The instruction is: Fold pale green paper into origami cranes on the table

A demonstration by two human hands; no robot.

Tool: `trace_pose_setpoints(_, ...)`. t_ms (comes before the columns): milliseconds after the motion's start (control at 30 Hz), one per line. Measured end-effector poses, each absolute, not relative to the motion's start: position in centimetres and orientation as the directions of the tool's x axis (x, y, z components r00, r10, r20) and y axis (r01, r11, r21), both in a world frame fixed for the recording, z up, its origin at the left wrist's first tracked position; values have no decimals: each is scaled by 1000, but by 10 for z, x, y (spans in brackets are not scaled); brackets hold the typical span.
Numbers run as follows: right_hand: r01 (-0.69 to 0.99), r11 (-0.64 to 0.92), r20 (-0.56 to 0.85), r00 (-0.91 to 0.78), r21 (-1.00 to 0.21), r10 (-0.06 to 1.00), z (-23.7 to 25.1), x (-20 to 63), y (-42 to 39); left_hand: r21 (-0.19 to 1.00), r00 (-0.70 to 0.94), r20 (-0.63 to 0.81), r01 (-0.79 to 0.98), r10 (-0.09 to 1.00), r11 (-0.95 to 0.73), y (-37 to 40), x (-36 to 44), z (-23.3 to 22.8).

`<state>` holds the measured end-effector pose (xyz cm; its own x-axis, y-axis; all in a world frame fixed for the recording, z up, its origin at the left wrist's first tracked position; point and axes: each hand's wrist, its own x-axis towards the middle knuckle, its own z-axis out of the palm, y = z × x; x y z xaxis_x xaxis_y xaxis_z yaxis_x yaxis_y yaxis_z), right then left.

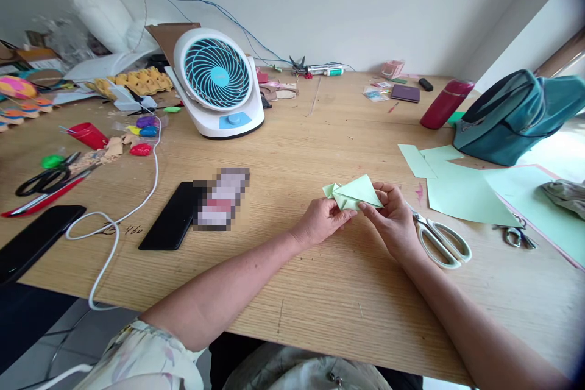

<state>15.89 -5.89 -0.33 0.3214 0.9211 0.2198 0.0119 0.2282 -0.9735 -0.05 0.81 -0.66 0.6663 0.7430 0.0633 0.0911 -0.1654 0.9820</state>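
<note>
Folded green paper: lying on wooden table, just left of white-handled scissors.
Left hand: reaching in from lower left, thumb and fingers pinching paper's near-left edge.
Right hand: angling in from lower right, fingers curling, pinching paper's right corner.

A pixelated patch blurs whatever lies on the black phone. The right hand covers the folded green paper's near corner. The picture's left edge cuts off a second dark phone.
</note>
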Motion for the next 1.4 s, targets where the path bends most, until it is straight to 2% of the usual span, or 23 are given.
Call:
trace_pose_setpoints(133, 28, 218, 216, 307, -975, 927, -5, 158, -59, 999, 652, 4, 28, 758, -30, 9, 1, -3)
trace_pose_setpoints(233, 46, 221, 225, 297, -974, 928, -6, 159, -59, 1000, 660, -17, 12, 751, 12, 9, 1, -1)
trace_pose_setpoints(533, 130, 234, 263, 292, -963, 919, -11, 163, -59, 999, 682, 42, -4, 731, -54, 13, 1, -6)
trace_pose_setpoints(800, -6, 171, 168, 127, -985, 978, -8, 158, -59, 998, 697, 58, -63, 715, -19, 19, 1, -13)
trace_pose_setpoints(1100, 8, 218, 217, 149, -976, 965, -7, 159, -58, 1000, 734, 20, -8, 679, -21, 20, 0, -11)
trace_pose_setpoints(1400, 45, 178, 183, 159, -983, 970, -8, 162, -59, 1000, 747, -5, 19, 665, -14, 20, -2, -6)
